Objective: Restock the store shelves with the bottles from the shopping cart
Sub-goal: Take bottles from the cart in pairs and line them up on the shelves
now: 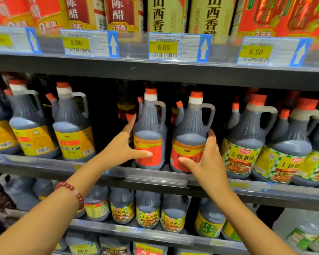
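Two dark plastic jugs with red labels, red caps and moulded handles stand side by side at the front of the middle grey metal shelf (173, 183), one hand on each. The left hand (126, 144) grasps the left red-label jug (149, 137), thumb across the label and fingers reaching behind its side. The right hand (208, 159) wraps the right red-label jug (190, 138), thumb on the label, fingers round the far side.

Both jugs sit close to the shelf lip, so letting go before they are pushed back could tip one off the edge. Sliding the right jug sideways may knock the neighbouring green-and-yellow-label jug (247, 144), which stands just beside it.

Counts on this shelf: two red-label jugs, three yellow-label jugs (74, 129) to the left across a dark gap, and at least three green-and-yellow ones to the right. Four price tags (179, 47) hang on the shelf above. A red bead bracelet (72, 192) circles the left wrist. No shopping cart is in view.
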The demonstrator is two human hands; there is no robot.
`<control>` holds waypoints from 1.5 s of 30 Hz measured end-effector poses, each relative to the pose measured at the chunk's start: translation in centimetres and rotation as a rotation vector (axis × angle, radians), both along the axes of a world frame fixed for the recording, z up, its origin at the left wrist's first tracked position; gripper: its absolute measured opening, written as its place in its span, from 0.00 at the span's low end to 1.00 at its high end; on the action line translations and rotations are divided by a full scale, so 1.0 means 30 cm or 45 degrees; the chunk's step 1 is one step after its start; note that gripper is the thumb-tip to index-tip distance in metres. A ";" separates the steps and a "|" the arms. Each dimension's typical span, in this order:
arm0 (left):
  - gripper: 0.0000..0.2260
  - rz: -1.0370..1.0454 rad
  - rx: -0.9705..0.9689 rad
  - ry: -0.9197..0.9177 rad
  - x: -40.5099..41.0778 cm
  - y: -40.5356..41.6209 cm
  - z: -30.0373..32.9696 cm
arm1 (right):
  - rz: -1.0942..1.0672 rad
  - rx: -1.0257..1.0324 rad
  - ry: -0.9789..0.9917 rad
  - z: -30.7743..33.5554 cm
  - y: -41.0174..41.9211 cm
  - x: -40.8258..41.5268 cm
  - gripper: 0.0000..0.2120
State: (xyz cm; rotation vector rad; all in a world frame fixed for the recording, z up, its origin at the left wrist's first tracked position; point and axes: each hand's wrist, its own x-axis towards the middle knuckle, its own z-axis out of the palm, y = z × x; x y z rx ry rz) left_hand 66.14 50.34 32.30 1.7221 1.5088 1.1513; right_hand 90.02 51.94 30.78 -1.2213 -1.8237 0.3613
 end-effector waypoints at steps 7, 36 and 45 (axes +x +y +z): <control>0.50 0.357 0.222 0.070 0.127 -0.009 -0.029 | 0.009 -0.042 -0.027 0.017 0.045 -0.006 0.50; 0.15 0.201 0.393 1.038 0.213 -0.091 -0.029 | -0.008 0.318 -0.779 -0.014 -0.032 -0.074 0.09; 0.16 0.257 0.258 1.171 0.227 0.022 -0.004 | -0.044 0.122 -0.990 0.060 0.057 -0.111 0.12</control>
